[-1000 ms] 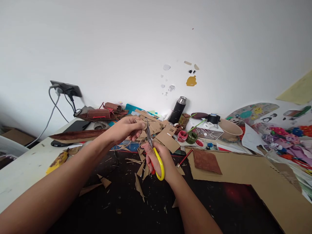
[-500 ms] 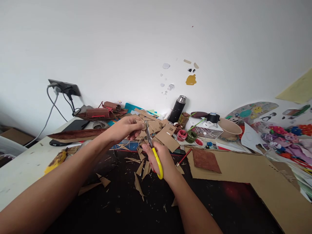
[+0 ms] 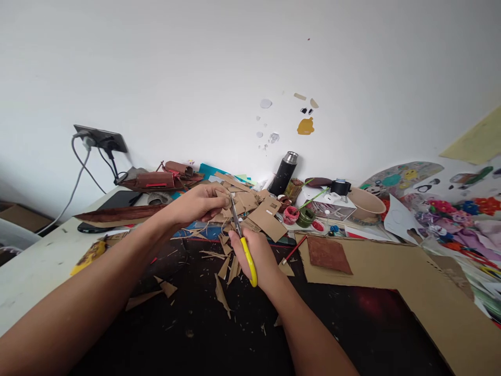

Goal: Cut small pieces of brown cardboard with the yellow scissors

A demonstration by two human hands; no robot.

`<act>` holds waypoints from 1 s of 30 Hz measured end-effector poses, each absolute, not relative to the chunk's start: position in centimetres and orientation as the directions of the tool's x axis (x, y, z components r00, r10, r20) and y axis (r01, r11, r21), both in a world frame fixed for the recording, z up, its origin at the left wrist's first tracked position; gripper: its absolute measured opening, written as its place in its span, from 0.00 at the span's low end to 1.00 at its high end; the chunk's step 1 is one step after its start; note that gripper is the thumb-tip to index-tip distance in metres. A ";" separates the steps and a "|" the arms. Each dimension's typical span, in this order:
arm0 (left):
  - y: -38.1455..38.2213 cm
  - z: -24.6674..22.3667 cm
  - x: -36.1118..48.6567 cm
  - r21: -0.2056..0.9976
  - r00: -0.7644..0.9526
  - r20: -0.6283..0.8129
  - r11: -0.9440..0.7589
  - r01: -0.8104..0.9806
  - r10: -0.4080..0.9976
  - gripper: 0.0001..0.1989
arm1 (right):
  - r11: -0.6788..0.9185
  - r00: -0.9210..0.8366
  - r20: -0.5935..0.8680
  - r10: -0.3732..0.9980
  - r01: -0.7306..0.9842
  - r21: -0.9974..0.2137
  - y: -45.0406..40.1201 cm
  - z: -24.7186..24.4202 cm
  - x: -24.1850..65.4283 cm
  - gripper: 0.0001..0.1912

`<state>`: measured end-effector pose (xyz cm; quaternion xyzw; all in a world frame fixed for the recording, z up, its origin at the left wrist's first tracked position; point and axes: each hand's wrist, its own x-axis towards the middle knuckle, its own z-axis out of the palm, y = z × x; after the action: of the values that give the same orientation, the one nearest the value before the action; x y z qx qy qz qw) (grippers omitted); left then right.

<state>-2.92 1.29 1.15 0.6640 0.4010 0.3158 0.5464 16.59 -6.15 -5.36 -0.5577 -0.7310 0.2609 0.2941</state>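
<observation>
Yellow-handled scissors (image 3: 249,261) are gripped in my right hand (image 3: 261,256), their metal blades pointing up and away from me. The blade tips are at the fingertips of my left hand (image 3: 199,203). Those fingers are pinched together on what looks like a small piece of cardboard (image 3: 228,199), mostly hidden by the fingers. Behind and beneath both hands lies a heap of cardboard scraps (image 3: 246,200). Thin cut strips (image 3: 221,295) are scattered on the dark work surface (image 3: 211,344) below.
A black flask (image 3: 284,173) stands behind the scraps, with open paint jars (image 3: 290,214) to its right. A large cardboard sheet (image 3: 376,261) bearing a brown painted square (image 3: 329,255) lies at the right. Brown painted cardboard pieces (image 3: 152,180) and a socket with cables (image 3: 100,138) are at the left.
The view has shifted slightly. My hands and the scissors stay close together in nearly the same place, with the left fingers a little more closed up.
</observation>
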 end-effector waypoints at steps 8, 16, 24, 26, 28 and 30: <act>1.3 1.3 -3.0 0.985 0.487 -0.014 -0.073 0.159 0.873 0.15 | 0.289 -0.210 0.199 0.957 0.640 -0.712 -6.2 -6.0 16.3 0.17; 1.2 1.1 -2.6 0.969 0.479 0.015 -0.131 0.211 0.878 0.19 | 0.236 -0.195 0.148 0.970 0.590 -0.772 -6.0 -6.4 16.5 0.17; 0.9 1.8 -2.9 0.967 0.487 -0.008 -0.117 0.225 0.874 0.16 | 0.158 -0.308 0.048 0.950 0.342 -0.926 -6.4 -5.5 16.9 0.18; 1.0 1.7 -3.0 0.967 0.487 -0.019 -0.108 0.230 0.873 0.15 | 0.156 -0.332 0.056 0.942 0.284 -0.946 -6.4 -5.5 17.0 0.19; 1.0 1.7 -3.0 0.967 0.487 -0.026 -0.101 0.233 0.873 0.14 | 0.139 -0.346 0.047 0.937 0.246 -0.959 -6.3 -5.6 17.1 0.20; 1.0 1.7 -2.9 0.968 0.487 -0.025 -0.100 0.229 0.873 0.14 | 0.138 -0.347 0.040 0.937 0.262 -0.955 -6.3 -5.7 17.3 0.22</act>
<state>-2.93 0.97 1.72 0.6774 0.4066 0.3018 0.5335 17.28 -6.29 -5.67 -0.4495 -0.6668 0.4787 0.3525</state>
